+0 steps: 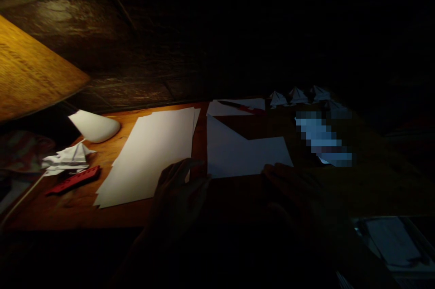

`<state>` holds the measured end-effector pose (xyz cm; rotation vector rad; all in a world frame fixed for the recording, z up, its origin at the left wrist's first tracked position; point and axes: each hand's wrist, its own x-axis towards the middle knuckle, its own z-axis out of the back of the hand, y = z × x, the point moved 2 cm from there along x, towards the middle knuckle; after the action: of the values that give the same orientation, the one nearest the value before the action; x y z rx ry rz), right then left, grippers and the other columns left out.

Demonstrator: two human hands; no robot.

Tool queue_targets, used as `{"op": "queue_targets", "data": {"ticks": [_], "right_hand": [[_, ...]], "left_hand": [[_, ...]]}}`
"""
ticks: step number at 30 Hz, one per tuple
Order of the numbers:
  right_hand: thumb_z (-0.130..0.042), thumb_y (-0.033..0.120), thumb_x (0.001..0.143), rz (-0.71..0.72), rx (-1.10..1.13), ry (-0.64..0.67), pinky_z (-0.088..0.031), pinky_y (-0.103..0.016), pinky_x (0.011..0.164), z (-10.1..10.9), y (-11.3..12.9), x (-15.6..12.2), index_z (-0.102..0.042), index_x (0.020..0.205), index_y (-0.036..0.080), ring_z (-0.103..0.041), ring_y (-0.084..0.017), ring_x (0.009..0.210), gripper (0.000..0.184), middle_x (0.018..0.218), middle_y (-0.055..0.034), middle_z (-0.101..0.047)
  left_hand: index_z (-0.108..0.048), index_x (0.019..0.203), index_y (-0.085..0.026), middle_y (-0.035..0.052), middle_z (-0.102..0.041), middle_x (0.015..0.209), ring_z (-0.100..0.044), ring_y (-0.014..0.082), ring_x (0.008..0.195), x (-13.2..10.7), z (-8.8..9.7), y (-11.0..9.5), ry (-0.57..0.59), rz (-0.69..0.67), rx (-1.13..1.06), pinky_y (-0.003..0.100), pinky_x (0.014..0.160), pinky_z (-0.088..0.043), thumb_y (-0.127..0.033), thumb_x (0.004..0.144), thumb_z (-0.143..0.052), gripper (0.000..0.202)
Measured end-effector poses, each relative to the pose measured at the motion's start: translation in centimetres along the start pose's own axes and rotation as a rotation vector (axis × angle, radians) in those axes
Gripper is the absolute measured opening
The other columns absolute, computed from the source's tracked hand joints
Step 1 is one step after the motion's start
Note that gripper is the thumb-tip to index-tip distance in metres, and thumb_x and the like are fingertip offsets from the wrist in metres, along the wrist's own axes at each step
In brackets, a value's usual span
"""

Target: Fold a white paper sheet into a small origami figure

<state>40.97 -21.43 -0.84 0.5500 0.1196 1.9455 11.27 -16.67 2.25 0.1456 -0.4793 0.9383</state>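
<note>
Paper cone (94, 126), crumpled paper (68, 158) and red strip (73, 180) on a wooden table (50, 212), then a stack of white sheets (146, 157), left hand (176, 194) and right hand (288, 189) in shadow at the near edge of a folded white sheet (244, 155), pinch or spread impossible to tell

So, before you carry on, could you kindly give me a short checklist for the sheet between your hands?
Left hand and right hand gripping the white paper sheet: cannot tell, too dark.
Sheet resting on the wooden table: ok.
Light on both hands: not ok, deep shadow.
Stack of paper beside the sheet: ok, within view.
Red plastic strip clear of the stack: ok.
</note>
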Motion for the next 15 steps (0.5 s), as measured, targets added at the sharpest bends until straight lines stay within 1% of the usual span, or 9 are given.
{"op": "queue_targets", "data": {"ticks": [6,9,12,14,15], "right_hand": [[-0.061,0.035,0.098,-0.002,-0.004,0.011,-0.055,-0.051,0.105,-0.2,-0.1,-0.2,-0.046,0.152,0.029,-0.058,-0.028,0.133,0.056,0.153,-0.0067,-0.057],[-0.062,0.034,0.097,-0.006,0.023,-0.002,-0.056,-0.050,0.103,0.1,-0.1,0.0,-0.047,0.151,0.028,-0.059,-0.028,0.131,0.056,0.152,-0.0083,-0.057],[-0.062,0.034,0.096,0.021,0.013,-0.124,-0.053,-0.055,0.102,0.9,-0.2,1.7,-0.049,0.148,0.025,-0.058,-0.033,0.130,0.054,0.147,-0.0122,-0.060],[-0.063,0.034,0.094,0.039,0.006,-0.195,-0.050,-0.058,0.104,1.4,-0.6,3.6,-0.046,0.151,0.024,-0.057,-0.036,0.131,0.060,0.147,-0.0144,-0.059],[-0.063,0.032,0.093,0.022,-0.003,-0.199,-0.050,-0.058,0.103,1.4,-1.0,4.8,-0.041,0.154,0.023,-0.057,-0.037,0.131,0.066,0.148,-0.0155,-0.058]], "left_hand": [[-0.076,0.093,-0.020,0.0095,-0.067,0.122,-0.062,0.0287,0.113,-0.3,-0.1,0.4,-0.032,0.042,0.000,0.050,0.097,-0.050,-0.019,0.097,-0.058,0.018],[-0.074,0.095,-0.020,0.0091,-0.066,0.123,-0.061,0.0279,0.114,-0.5,-0.2,0.5,-0.021,0.048,-0.026,0.048,0.097,-0.049,-0.018,0.098,-0.057,0.017],[-0.071,0.100,-0.021,0.0087,-0.065,0.125,-0.061,0.0281,0.113,-0.6,-0.4,0.5,0.000,0.038,-0.050,0.049,0.097,-0.049,-0.018,0.098,-0.057,0.015],[-0.067,0.109,-0.023,0.0084,-0.063,0.125,-0.060,0.0277,0.113,-0.6,-0.6,0.5,-0.004,0.046,-0.094,0.049,0.098,-0.050,-0.019,0.098,-0.056,0.016],[-0.063,0.118,-0.023,0.0093,-0.062,0.127,-0.060,0.0280,0.116,-0.7,-0.6,0.6,-0.024,0.060,-0.125,0.049,0.099,-0.050,-0.020,0.098,-0.056,0.021]]}}
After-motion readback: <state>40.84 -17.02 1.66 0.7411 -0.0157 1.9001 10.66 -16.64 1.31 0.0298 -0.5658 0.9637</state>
